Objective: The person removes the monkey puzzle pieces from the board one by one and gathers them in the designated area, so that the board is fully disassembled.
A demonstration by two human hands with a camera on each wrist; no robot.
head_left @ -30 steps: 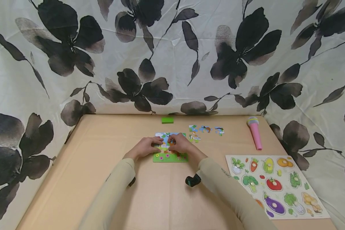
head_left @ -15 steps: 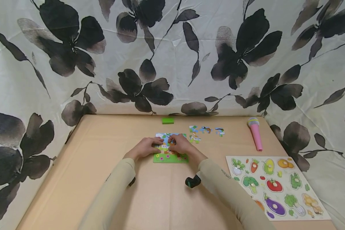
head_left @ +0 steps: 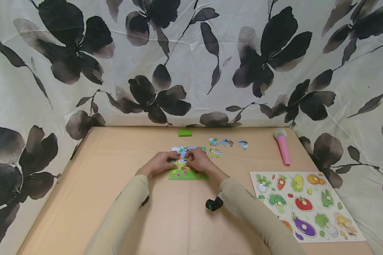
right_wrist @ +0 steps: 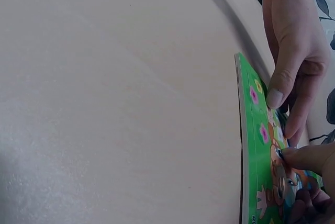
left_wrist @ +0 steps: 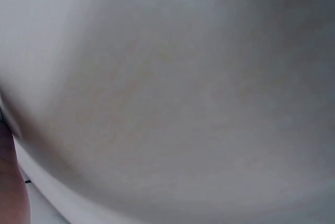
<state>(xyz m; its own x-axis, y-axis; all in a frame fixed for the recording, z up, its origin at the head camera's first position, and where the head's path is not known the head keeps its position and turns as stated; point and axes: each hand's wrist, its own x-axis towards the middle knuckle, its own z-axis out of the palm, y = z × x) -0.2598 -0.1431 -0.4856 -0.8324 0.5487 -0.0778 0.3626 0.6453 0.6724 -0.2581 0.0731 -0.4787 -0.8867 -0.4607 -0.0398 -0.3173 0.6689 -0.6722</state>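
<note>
A jigsaw puzzle board (head_left: 188,175) with a green, flowered lower edge lies near the middle of the table. My left hand (head_left: 159,163) rests on its left side; in the right wrist view that thumb (right_wrist: 282,85) lies flat on the picture. From the right, my right hand (head_left: 201,160) reaches over the board, thumb and fingers bent and pinching at a puzzle piece (head_left: 189,159) in the picture. Most of that piece is hidden by the fingers. Loose puzzle pieces (head_left: 215,152) lie beyond the board on the right.
A green block (head_left: 185,133) sits near the table's back edge. At the right are a pink toy microphone (head_left: 283,148) and a white vegetable picture board (head_left: 306,212), partly under the right sleeve. A floral cloth (head_left: 207,63) hangs behind the table.
</note>
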